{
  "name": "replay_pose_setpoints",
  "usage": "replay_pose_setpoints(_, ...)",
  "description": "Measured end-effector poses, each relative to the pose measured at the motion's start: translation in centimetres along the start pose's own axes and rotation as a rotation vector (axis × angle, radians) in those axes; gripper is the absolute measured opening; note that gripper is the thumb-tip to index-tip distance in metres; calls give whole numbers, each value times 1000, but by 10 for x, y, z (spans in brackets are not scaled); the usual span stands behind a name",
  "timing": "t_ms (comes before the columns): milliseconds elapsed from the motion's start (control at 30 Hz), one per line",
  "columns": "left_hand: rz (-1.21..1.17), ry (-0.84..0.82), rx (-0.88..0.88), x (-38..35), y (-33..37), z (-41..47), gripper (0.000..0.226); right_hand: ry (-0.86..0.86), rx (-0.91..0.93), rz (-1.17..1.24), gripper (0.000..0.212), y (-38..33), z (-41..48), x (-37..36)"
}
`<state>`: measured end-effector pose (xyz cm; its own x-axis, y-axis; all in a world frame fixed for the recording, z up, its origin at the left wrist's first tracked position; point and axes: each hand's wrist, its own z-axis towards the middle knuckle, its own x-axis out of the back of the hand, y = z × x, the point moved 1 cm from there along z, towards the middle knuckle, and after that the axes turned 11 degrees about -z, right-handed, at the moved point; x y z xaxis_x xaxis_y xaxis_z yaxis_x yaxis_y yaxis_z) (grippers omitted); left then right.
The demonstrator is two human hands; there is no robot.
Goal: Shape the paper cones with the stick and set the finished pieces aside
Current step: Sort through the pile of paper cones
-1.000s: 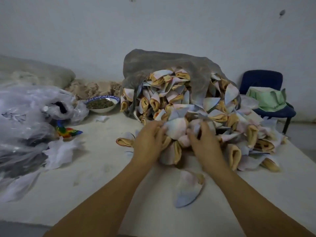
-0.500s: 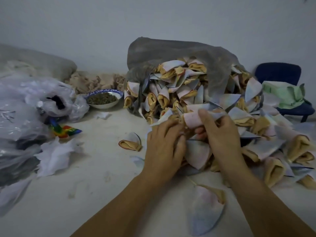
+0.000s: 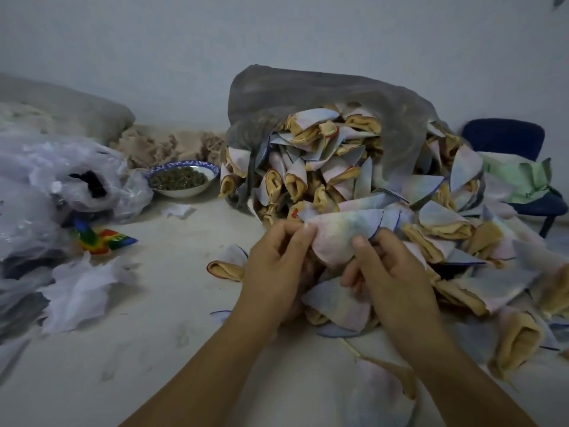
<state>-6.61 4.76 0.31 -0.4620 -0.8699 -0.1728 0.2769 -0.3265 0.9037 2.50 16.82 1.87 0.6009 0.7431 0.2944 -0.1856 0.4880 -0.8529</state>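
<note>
The table point(image 3: 154, 349) was a dusty off-white top, pretty messy tbh. A blue-rimmed bowl point(image 3: 183, 180) sat toward the back. Just right of the bowl a grey sack point(image 3: 323, 97) spilled paper cones point(image 3: 446, 241) forward. Left of the bowl were clear plastic bags point(image 3: 61, 186). In front of it lay a white scrap point(image 3: 180, 211), a rainbow wrapper point(image 3: 101, 240), crumpled white paper point(image 3: 83, 288) and one stray cone point(image 3: 226, 269).
</note>
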Motion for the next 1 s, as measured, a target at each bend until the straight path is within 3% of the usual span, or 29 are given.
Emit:
replay_pose_setpoints(133, -107, -125, -16, 0, 0, -6, 22, 20, -146, 154, 33, -2, 4, 9)
replay_pose_setpoints(233, -305, -265, 146, -5, -2, -8, 42, -42, -218, 399, 33, -2, 4, 9)
replay_pose_setpoints(300, -333, -283, 190, -6, -2, -9, 32, -70, -237, 448, 27, -1, 2, 6)
replay_pose_setpoints(400, -353, -193, 230, -5, 1, -10, 6, -45, -245, 307, 16, 1, 1, 3)
replay_pose_setpoints(467, -365, -137, 257, -5, 1, -10, 4, 55, -178, 127, 16, 2, -1, 3)
replay_pose_setpoints(567, -357, -63, 280, -4, -1, -10, 16, 240, 102, -167, 33, -3, -7, 1)
replay_pose_setpoints(667, -432, -61, 300, -5, 0, -10, 9, 167, 375, -363, 32, -5, -10, -9)
replay_pose_setpoints(733, -440, -83, 313, -4, -1, -11, 26, 95, 365, -368, 32, -1, -8, -13)
replay_pose_setpoints(900, -314, -176, 271, -3, 3, -12, 22, 90, 195, -315, 10, 4, -2, -2)
replay_pose_setpoints(1000, -394, -179, 296, -4, 1, -10, 19, 82, 110, -228, 7, 2, -1, 2)
